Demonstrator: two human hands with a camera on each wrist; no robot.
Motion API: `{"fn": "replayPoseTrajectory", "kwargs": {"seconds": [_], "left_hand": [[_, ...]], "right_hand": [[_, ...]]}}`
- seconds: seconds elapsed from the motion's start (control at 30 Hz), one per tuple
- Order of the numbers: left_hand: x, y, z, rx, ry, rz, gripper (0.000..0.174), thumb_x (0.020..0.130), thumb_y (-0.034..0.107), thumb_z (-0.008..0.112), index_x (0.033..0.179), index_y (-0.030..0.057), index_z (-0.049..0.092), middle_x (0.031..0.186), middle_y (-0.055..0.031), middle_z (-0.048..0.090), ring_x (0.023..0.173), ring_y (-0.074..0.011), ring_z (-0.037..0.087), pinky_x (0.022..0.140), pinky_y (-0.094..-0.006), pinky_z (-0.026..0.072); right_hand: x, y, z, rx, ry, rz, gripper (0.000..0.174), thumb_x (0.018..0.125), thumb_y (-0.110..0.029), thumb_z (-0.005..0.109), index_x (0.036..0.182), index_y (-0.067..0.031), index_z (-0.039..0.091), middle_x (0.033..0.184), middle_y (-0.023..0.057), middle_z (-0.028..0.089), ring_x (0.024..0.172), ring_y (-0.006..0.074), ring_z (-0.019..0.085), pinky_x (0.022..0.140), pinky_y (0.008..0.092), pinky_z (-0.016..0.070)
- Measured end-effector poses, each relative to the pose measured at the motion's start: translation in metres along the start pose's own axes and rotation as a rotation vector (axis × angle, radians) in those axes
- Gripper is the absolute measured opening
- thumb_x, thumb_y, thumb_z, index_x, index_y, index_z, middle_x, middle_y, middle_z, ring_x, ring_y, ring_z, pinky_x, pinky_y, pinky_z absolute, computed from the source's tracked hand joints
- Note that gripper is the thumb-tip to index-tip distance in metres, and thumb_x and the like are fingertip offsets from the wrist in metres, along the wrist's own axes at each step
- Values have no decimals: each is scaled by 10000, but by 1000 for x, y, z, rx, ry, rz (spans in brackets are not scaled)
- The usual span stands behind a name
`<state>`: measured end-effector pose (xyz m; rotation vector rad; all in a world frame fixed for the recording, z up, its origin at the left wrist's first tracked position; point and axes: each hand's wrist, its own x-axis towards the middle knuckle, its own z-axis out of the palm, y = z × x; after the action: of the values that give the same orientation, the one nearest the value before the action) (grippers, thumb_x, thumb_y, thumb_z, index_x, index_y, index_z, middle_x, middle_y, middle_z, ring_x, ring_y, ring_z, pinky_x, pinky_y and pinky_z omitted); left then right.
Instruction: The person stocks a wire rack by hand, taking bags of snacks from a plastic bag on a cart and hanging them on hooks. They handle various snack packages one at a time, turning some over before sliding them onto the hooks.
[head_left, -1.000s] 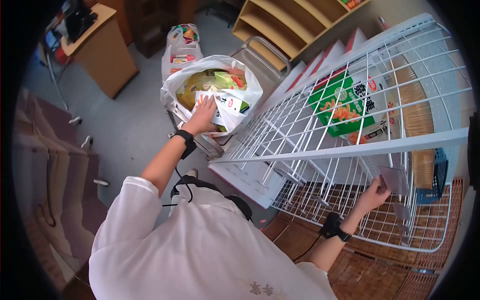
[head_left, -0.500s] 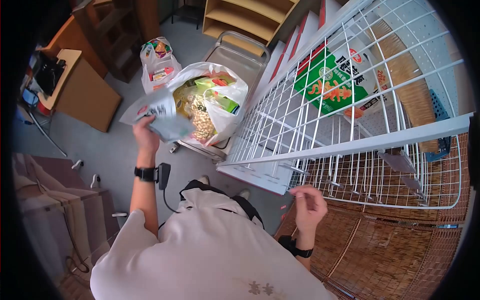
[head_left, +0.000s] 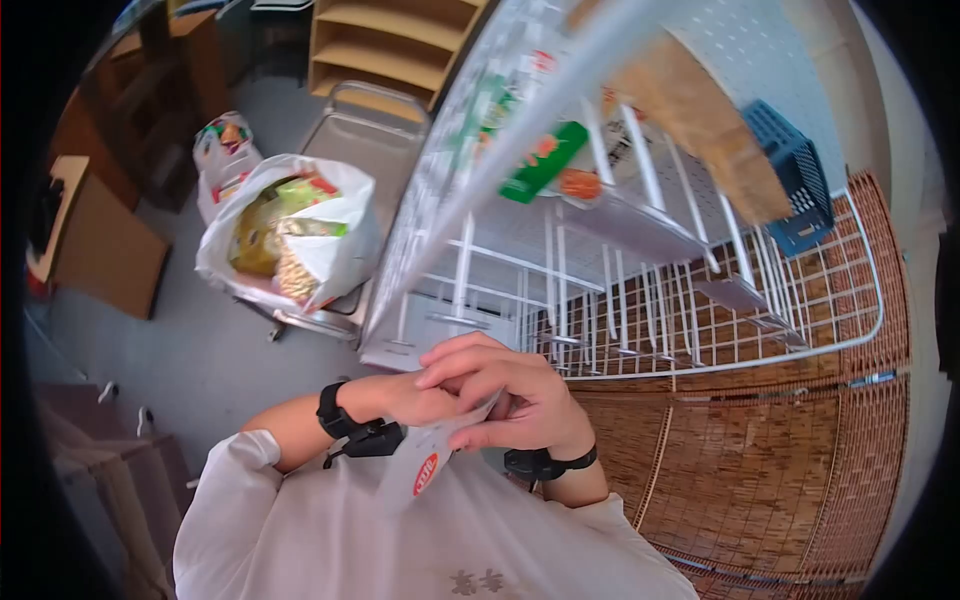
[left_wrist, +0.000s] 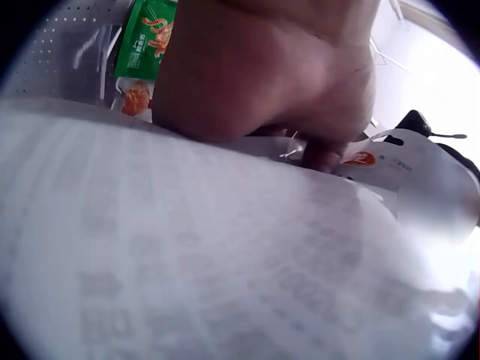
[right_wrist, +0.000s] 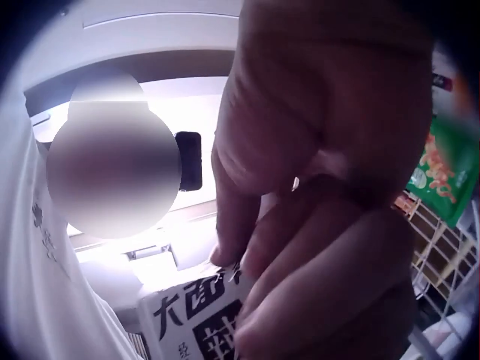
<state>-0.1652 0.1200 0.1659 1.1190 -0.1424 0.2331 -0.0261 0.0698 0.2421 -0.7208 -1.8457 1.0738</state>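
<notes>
A white snack packet (head_left: 420, 468) with a red oval logo is held upright in front of the person's chest. My left hand (head_left: 415, 398) grips its upper edge, and my right hand (head_left: 530, 400) pinches the same edge from the other side, its fingers overlapping the left ones. In the right wrist view, large black characters cover the packet (right_wrist: 196, 311) below the curled fingers. The packet's pale printed back (left_wrist: 187, 247) fills the lower left wrist view. Part of the left hand's fingers is hidden behind the right hand.
A white wire rack (head_left: 720, 320) stands ahead and to the right, with a green snack packet (head_left: 545, 162), clear plastic panels (head_left: 635, 225) and a blue basket (head_left: 790, 175). An open white plastic bag (head_left: 350, 215) of packets rests on a metal cart (head_left: 370, 140).
The left hand pressed on the packet in the bag, lifted it out, and has brought it to the chest. The right hand left the rack's plastic panel and now grips the packet too.
</notes>
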Motion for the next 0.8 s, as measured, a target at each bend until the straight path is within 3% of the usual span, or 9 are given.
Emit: {"fn": "replayPoseTrajectory", "kwargs": {"seconds": [0.1, 0.17, 0.23, 0.3, 0.37, 0.43, 0.47, 0.57, 0.8], "left_hand": [[24, 28, 13, 100, -6, -134, 211, 831, 58, 478, 990, -10, 597, 915, -106, 622, 866, -176, 591, 774, -303, 469], [45, 36, 21, 337, 224, -61, 346, 847, 85, 452, 1168, 12, 557, 1064, -139, 611, 957, -191, 576, 860, -337, 446], [58, 20, 6, 290, 175, 27, 461, 879, 133, 434, 1326, 21, 430, 1210, -157, 553, 1079, -195, 534, 935, -347, 405], [68, 25, 13, -92, 245, 305, 501, 908, 191, 443, 1360, -5, 354, 1251, -160, 520, 1156, -195, 483, 986, -346, 360], [89, 25, 22, -12, 228, 404, 468, 922, 208, 498, 1314, -24, 390, 1213, -151, 545, 1143, -183, 497, 971, -333, 380], [110, 25, 31, 498, 506, 399, 418, 916, 164, 542, 1274, -20, 428, 1161, -130, 572, 1074, -150, 532, 922, -307, 421], [126, 21, 34, 348, 630, 454, 280, 916, 124, 554, 1147, -25, 503, 989, -73, 609, 894, -87, 556, 773, -248, 458], [142, 23, 30, 388, 729, 389, 168, 933, 128, 529, 1001, -26, 529, 828, -24, 577, 759, -38, 492, 644, -218, 418], [149, 24, 39, 375, 710, 537, 183, 946, 107, 493, 1056, -29, 547, 890, -38, 606, 814, -39, 505, 696, -205, 424]], "right_hand": [[-29, 2, -23, 8, 116, -122, 318, 648, -107, 809, 759, -35, 519, 988, 215, 641, 994, 419, 578, 886, 517, 426], [-52, 0, -44, 68, 318, -151, 320, 687, -69, 788, 852, -32, 517, 955, 189, 651, 901, 332, 625, 840, 455, 471], [-84, -7, -61, 114, 774, 9, 314, 725, -18, 750, 931, -20, 514, 933, 145, 655, 842, 216, 639, 793, 354, 500], [-83, -14, -87, -69, 945, 101, 255, 747, 18, 722, 902, 0, 521, 899, 91, 640, 853, 121, 616, 748, 257, 502], [-83, -10, -106, -80, 976, 61, 322, 765, 3, 712, 1037, 26, 541, 965, 98, 638, 858, 122, 614, 763, 255, 497], [-75, -10, -120, -73, 979, -44, 345, 767, 2, 710, 1065, 28, 537, 985, 105, 637, 865, 126, 616, 767, 256, 497], [-73, -11, -127, -69, 974, -45, 345, 767, 2, 710, 1065, 28, 537, 985, 105, 637, 865, 126, 616, 767, 256, 497], [-71, -16, -142, -69, 988, -115, 335, 761, 9, 713, 1053, 27, 550, 984, 105, 644, 865, 128, 619, 774, 257, 495], [-78, -20, -153, -17, 891, -109, 280, 719, 21, 746, 975, 35, 631, 928, 100, 672, 825, 133, 633, 766, 260, 498]]}}
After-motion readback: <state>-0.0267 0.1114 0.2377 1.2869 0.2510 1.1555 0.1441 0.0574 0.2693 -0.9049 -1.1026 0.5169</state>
